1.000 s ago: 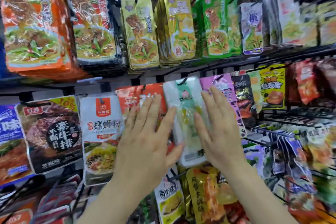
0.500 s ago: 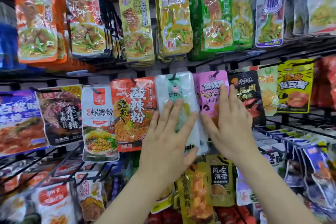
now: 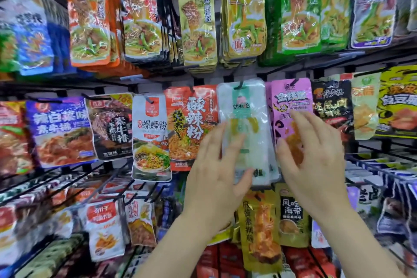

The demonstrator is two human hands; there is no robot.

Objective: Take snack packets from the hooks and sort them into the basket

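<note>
1. The pale green-striped packet [image 3: 244, 117] hangs from its hook [image 3: 239, 85] in the middle row, between a red packet [image 3: 191, 124] and a pink packet [image 3: 291, 97].
2. My left hand [image 3: 216, 171] and right hand [image 3: 316, 156] flank it, fingers spread wide and gripping nothing, probably to part it from its neighbours.
3. No basket is in view.

A clear packet [image 3: 244, 106] with a pale green strip down its middle hung upright from a black hook [image 3: 239, 85] in the middle row of the rack. It hung between a red packet [image 3: 191, 124] just beside its left edge and a pink packet [image 3: 291, 101] just beside its right.
</note>
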